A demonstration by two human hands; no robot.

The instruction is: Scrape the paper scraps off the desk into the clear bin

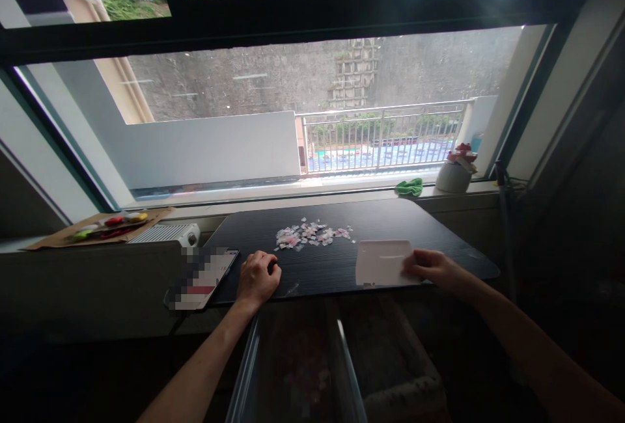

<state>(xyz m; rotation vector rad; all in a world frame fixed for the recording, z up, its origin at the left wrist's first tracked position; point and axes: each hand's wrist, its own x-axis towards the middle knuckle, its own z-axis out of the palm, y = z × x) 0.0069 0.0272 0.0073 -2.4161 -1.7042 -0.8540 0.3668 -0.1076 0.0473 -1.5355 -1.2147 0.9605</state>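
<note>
A small pile of pale pink and white scraps [312,234] lies spread on the dark table [322,273]. My left hand [258,276] rests near the front edge with its fingers curled in and nothing visible in them. At the right, my right hand [432,265] grips the right side of a flat, whitish rectangular card [383,261], slightly blurred at the fingertips. The card is on or just above the tabletop; I cannot tell which. To the left of my left hand lies a phone [208,280] with its screen lit and partly pixelated.
Below the table's front edge stands a clear-walled bin [297,364] with pale scraps inside. A green cloth [409,187] and a whitish pot [454,176] sit on the windowsill. Brown paper with colourful items [112,224] lies at the left, beside a white ridged device [166,234].
</note>
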